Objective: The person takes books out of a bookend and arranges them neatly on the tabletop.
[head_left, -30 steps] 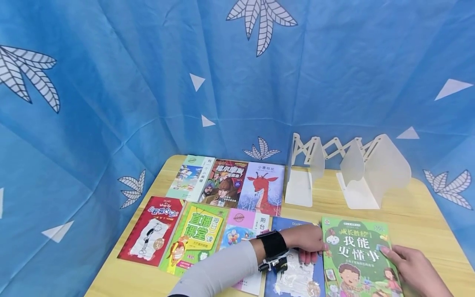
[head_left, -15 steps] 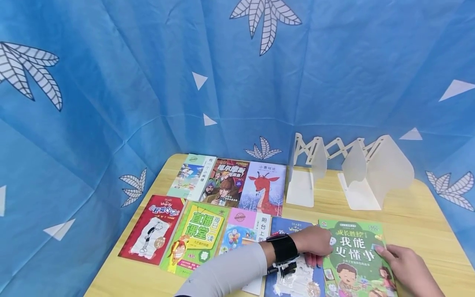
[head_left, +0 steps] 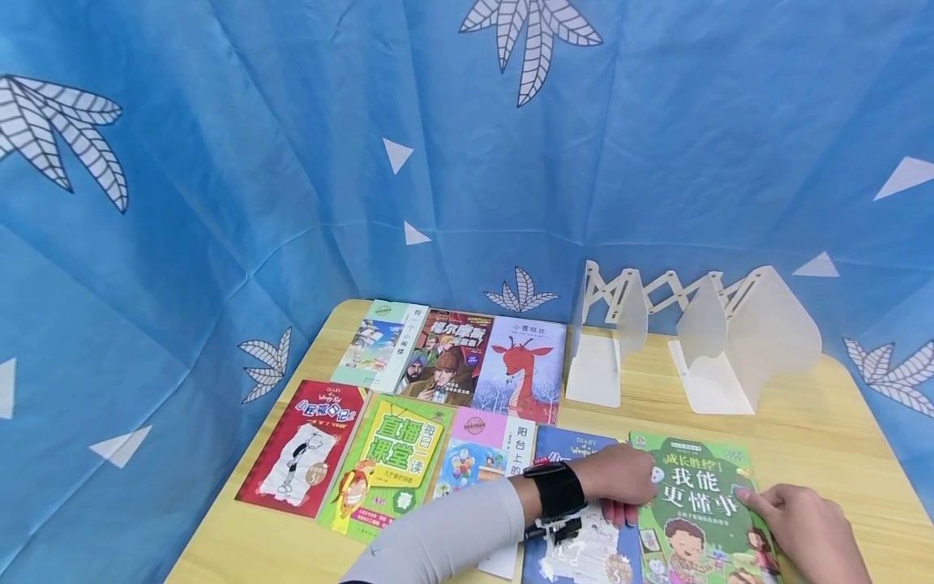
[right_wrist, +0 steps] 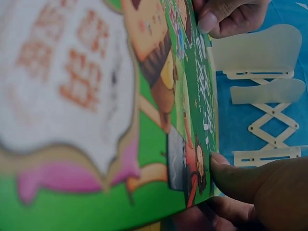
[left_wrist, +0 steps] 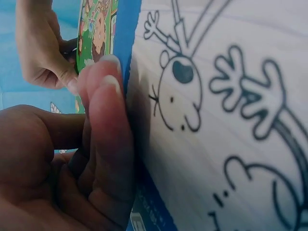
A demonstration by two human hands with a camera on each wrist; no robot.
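Observation:
A green picture book (head_left: 689, 519) lies face up at the front right, with white Chinese lettering on its cover. My right hand (head_left: 810, 523) pinches its right edge, thumb on the cover and fingers underneath. At the left edge my left hand (head_left: 620, 474) reaches across the blue diary book (head_left: 576, 543) and grips the green book between thumb and curled fingers. In the left wrist view, the backs of the left fingers (left_wrist: 108, 110) lie close along the blue book's cover. The right thumb (right_wrist: 231, 178) shows on the green cover in the right wrist view.
A white folding bookend (head_left: 711, 389) stands at the back right. To the left lie a red diary book (head_left: 299, 454), a yellow-green book (head_left: 394, 462), a pink-topped book (head_left: 474, 454) and, behind, a deer book (head_left: 520, 365) among several others. A blue curtain (head_left: 467, 178) encloses the wooden table (head_left: 824, 438).
The green book has shifted slightly left against the blue diary book, with the right hand following. The left hand has moved a little to the right. The view has turned slightly.

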